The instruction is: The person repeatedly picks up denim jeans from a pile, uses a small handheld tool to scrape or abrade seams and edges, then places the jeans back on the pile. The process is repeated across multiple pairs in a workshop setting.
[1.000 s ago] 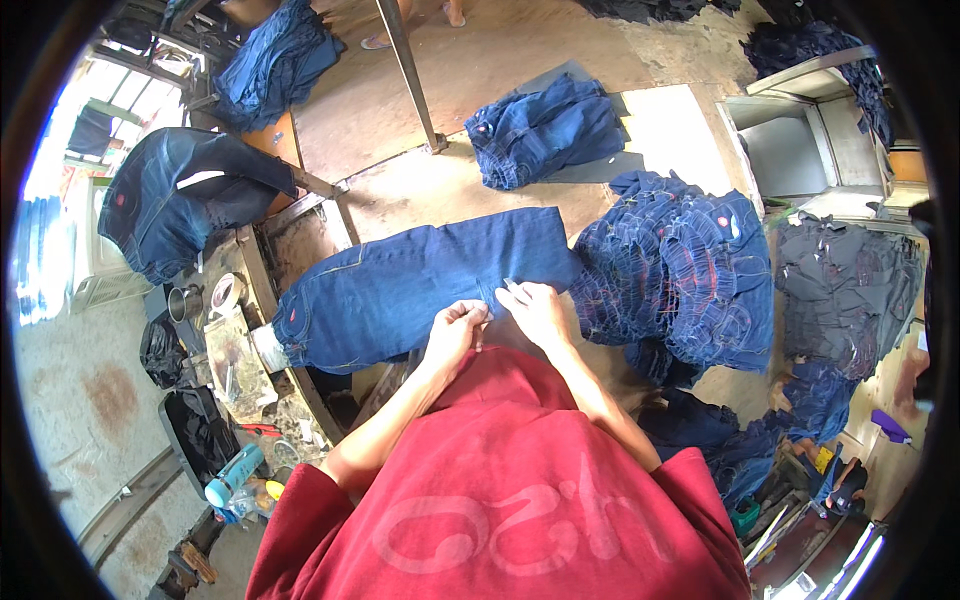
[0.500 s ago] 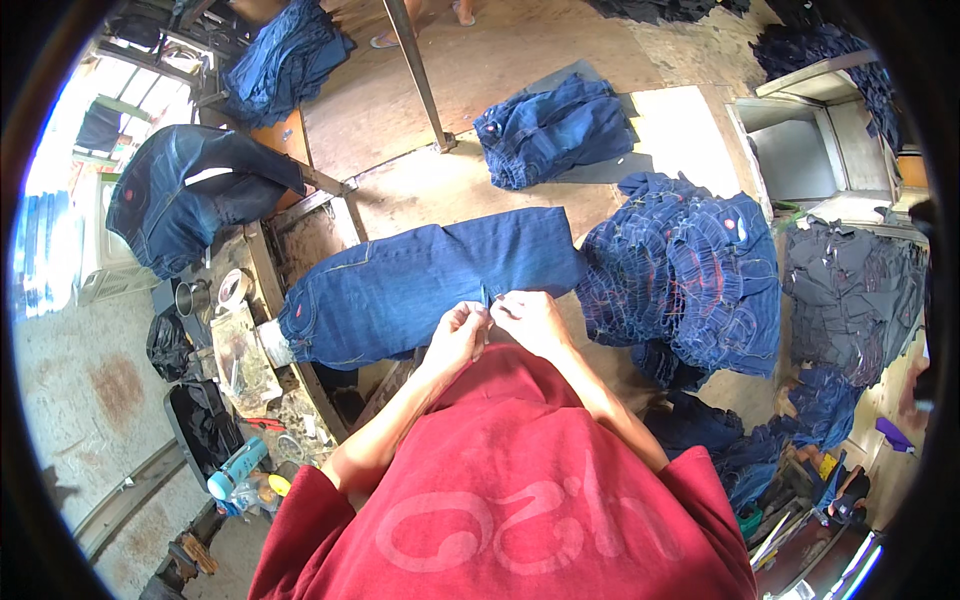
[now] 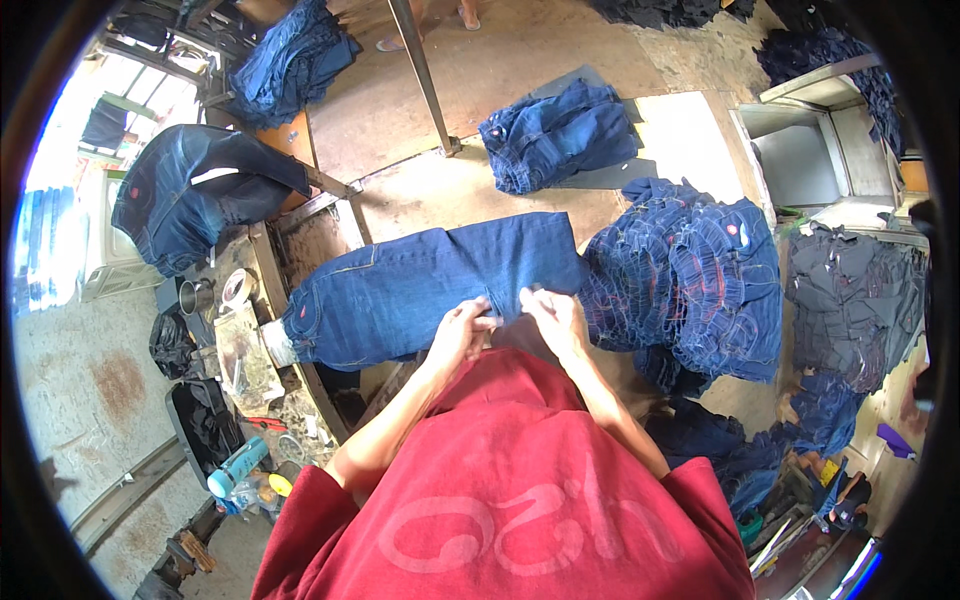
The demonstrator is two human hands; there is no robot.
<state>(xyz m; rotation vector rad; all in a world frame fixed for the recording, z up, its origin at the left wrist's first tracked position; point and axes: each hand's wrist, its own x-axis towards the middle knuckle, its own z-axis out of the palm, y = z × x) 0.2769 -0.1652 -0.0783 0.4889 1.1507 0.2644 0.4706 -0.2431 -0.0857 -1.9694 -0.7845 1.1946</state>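
A pair of blue jeans (image 3: 420,275) lies stretched sideways in front of me, its waist end to the left over a pale wrapped board end. At its near edge, my left hand (image 3: 461,332) is closed in a pinch, fingertips slightly smeared by motion. A short gap to the right, my right hand (image 3: 558,318) pinches too, close to the jeans' right end. Whatever sits in either pinch is too small or blurred to make out. Beside the jeans' right end rests a pile of folded jeans (image 3: 735,285) with frayed, reddish-threaded edges.
Farther off lies another folded jeans stack (image 3: 560,135) behind a metal post (image 3: 425,85). Dark jeans (image 3: 205,195) hang over a support at left, above a cluttered bench with a tape roll (image 3: 238,287) and a turquoise bottle (image 3: 238,465). Dark grey garments (image 3: 850,300) are heaped at right.
My hands, close together half a second ago, have moved apart: the right one has shifted to the right, the left slightly left. The jeans lie nearly as before.
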